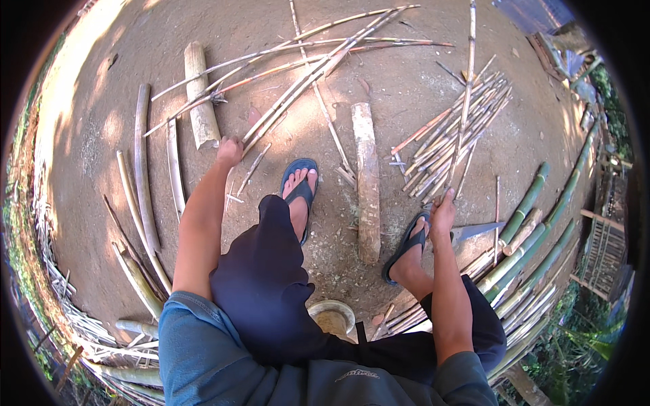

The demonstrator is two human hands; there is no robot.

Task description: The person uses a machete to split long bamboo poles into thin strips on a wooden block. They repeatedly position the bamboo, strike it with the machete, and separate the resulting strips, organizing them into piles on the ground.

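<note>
My left hand (231,150) is closed around the near ends of a pair of thin bamboo poles (296,95) that slant away to the upper right. Beyond my right foot, my right hand (443,208) is closed at the near end of another long, thin bamboo pole (466,101). That pole lies across a pile of cut bamboo sticks (443,142). Beside my right wrist a grey, saw-like blade (477,231) lies on the ground; its handle is hidden. A short, thin stick (254,169) rests near my left hand.
A pale log (366,183) lies between my sandalled feet, and a thicker log (201,101) is at the upper left. Split bamboo strips (143,169) curve along the left. Thick green bamboo (525,206) lies at the right. A round-rimmed container (345,310) is beneath me.
</note>
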